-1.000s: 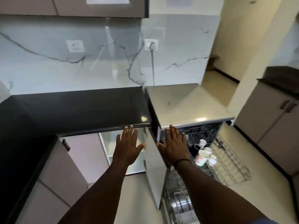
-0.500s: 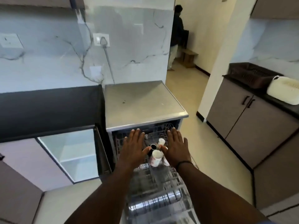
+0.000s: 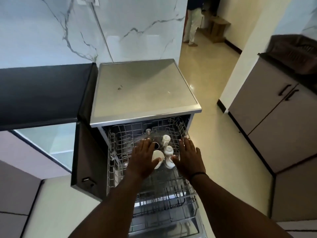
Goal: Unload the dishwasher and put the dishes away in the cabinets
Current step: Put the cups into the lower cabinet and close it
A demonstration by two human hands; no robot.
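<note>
The dishwasher (image 3: 145, 93) stands open with its upper wire rack (image 3: 120, 143) pulled out. In the rack stand white cups (image 3: 157, 156), among them one at the back (image 3: 166, 138) and one in the middle (image 3: 169, 149). My left hand (image 3: 143, 158) hovers over the rack with fingers straight, just left of the cups. My right hand (image 3: 189, 157) hovers flat to the right of them, a dark band on its wrist. Neither hand holds anything. The lower rack (image 3: 168, 203) shows below my forearms.
A lower cabinet (image 3: 49, 143) to the left is open, its dark door (image 3: 87, 158) swung out beside the dishwasher. A black countertop (image 3: 42, 93) runs left. Closed cabinets (image 3: 281, 117) and a dark basket (image 3: 295, 52) stand at the right. A person (image 3: 192, 23) stands in the far hallway.
My view swung right from the open cabinet to the dishwasher. Both hands moved from the cabinet door and counter edge to hover over the cups in the upper rack.
</note>
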